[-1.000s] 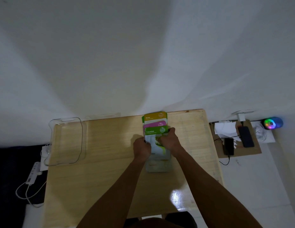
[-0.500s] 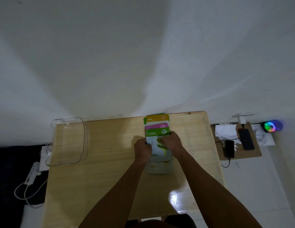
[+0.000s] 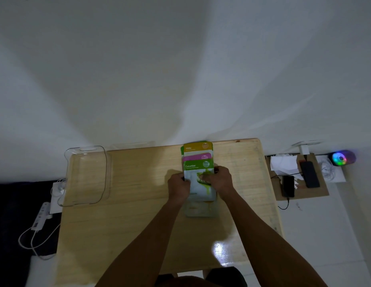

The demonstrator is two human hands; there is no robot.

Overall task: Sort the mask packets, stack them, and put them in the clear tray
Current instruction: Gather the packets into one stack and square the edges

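A fanned pile of mask packets lies at the back middle of the wooden table (image 3: 139, 214). On top is a green Cucumber packet (image 3: 198, 165), then a pink packet (image 3: 196, 157) and a yellow Honey packet (image 3: 198, 146) behind it. My left hand (image 3: 179, 187) grips the Cucumber packet's left edge and my right hand (image 3: 220, 179) grips its right side. More pale packets (image 3: 201, 209) stick out under my wrists. The clear tray (image 3: 85, 175) stands apart at the table's back left corner with nothing in it.
A wall rises right behind the table. Right of the table a brown board (image 3: 317, 189) on the floor holds two phones, paper and cables, beside a glowing speaker (image 3: 342, 158). A power strip (image 3: 41, 218) with white cables lies on the floor at the left.
Both hands stay on the Cucumber packet. The pile has been squared up a little, with the green packet sitting straighter over the pink and yellow ones.
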